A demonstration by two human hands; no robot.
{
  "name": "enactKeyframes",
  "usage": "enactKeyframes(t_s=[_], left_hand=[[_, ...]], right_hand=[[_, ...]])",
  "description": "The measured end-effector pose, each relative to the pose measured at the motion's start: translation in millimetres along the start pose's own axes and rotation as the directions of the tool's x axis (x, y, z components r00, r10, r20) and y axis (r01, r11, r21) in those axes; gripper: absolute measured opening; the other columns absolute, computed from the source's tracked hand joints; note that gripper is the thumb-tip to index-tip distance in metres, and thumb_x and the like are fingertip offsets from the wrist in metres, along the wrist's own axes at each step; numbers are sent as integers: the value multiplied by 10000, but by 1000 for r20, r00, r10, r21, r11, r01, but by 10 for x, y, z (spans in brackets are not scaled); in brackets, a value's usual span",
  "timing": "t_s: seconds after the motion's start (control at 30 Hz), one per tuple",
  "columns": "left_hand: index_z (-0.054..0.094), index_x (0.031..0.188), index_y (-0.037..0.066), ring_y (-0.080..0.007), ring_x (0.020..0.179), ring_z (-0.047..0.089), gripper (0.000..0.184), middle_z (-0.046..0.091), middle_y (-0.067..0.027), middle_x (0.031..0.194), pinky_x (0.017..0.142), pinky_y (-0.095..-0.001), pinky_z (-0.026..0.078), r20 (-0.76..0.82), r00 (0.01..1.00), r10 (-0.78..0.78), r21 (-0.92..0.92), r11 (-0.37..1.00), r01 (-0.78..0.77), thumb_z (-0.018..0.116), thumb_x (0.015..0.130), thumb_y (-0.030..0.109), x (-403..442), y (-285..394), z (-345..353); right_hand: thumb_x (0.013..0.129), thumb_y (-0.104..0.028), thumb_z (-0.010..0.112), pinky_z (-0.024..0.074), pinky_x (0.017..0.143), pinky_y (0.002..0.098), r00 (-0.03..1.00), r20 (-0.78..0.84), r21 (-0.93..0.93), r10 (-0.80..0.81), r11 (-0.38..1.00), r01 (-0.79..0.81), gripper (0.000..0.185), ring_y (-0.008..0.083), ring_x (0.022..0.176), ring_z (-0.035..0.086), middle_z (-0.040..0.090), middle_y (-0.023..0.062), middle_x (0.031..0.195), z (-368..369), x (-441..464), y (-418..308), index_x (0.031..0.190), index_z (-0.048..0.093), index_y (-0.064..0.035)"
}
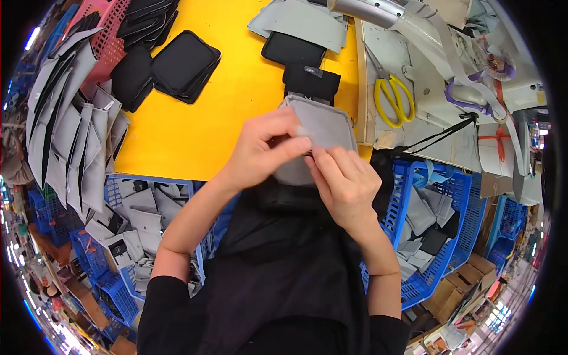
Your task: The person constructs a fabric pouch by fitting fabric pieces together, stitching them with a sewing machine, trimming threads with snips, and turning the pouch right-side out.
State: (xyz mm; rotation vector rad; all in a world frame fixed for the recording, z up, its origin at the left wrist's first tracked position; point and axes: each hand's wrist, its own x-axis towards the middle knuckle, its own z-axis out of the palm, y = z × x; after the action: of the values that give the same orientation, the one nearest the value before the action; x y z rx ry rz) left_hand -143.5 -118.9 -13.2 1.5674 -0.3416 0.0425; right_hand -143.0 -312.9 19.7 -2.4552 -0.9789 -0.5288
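A grey fabric pouch (pixel 322 118) with a dark edge lies in front of me at the near side of the yellow table, a black flap (pixel 312 83) at its far end. Over its middle, my left hand (pixel 265 148) is closed in a pinch, its fingertips slightly smeared by motion. My right hand (pixel 347 182) is closed too, thumb and forefinger pressed together beside the left fingertips. A tiny dark bit shows between the two hands, too small to name. The fingers hide part of the pouch, and its lower end reaches my black apron (pixel 284 254).
Black padded panels (pixel 185 65) lie on the yellow table (pixel 236 35), with grey pieces (pixel 305 26) at the back. Grey pouches (pixel 77 136) are stacked left. Yellow-handled scissors (pixel 394 100) rest right, near a machine arm (pixel 378 13). Blue baskets (pixel 405 195) hold grey pieces.
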Motion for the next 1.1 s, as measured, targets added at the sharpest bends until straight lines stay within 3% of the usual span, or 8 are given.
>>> enactKeyframes(t_s=[0.13,0.3,0.53,0.63,0.77,0.83,0.93,1.1], left_hand=[[603,947,33,-49,673,428,153,535,10,849,591,-206,354,-90,924,-373,-793,588,160,599,980,183,-7,-106,29],[601,1001,43,-40,643,405,166,544,2,869,575,-198,345,-73,930,-359,-858,498,125,585,987,208,-20,-174,70],[600,945,58,-36,618,400,146,538,22,819,568,-196,336,-67,962,-264,-442,872,209,599,983,198,35,-5,29],[602,942,46,-25,645,449,129,547,42,777,572,-192,356,-71,970,-233,-323,925,199,619,977,169,38,52,-18],[587,963,28,-51,693,534,145,569,18,775,611,-204,419,-122,951,-284,-317,919,234,650,958,157,-7,192,33],[579,975,21,-67,710,564,162,577,1,784,630,-211,445,-148,940,-309,-341,908,245,661,950,159,-98,278,35],[569,1088,1,-191,824,652,304,630,-81,876,745,-313,522,-470,865,-177,206,931,303,707,905,201,-386,426,74],[536,1234,-18,-364,1026,627,468,629,-196,1101,930,-438,485,-267,954,-134,568,778,268,722,863,198,-731,709,257]], right_hand=[[769,-96,790,466,554,315,1000,-29,155,3,988,1,182,214,652,608,624,48,796,31,11,56,907,681,-52],[800,-93,773,477,583,301,989,-28,225,143,965,-133,182,211,690,615,627,78,842,34,47,162,941,671,-39],[861,-104,712,491,672,307,880,-97,81,464,885,-458,214,213,754,620,627,99,906,-100,406,1271,1060,666,-40],[850,-106,715,480,664,298,974,-227,-150,0,988,-35,222,200,768,608,613,103,918,-95,548,1347,1058,673,-40],[860,-87,694,446,636,273,966,248,703,-72,699,-129,155,156,741,566,588,65,890,-32,527,510,1000,664,-26],[878,-85,678,440,623,263,952,267,722,-149,685,-96,133,144,728,562,586,57,880,82,538,493,994,660,-21],[915,-80,647,429,596,243,915,292,750,-276,660,-40,97,119,702,555,581,39,861,193,575,434,983,650,-12],[992,-121,571,418,553,211,868,489,853,-88,256,-455,156,85,647,561,581,23,837,11,543,-80,963,645,14]])
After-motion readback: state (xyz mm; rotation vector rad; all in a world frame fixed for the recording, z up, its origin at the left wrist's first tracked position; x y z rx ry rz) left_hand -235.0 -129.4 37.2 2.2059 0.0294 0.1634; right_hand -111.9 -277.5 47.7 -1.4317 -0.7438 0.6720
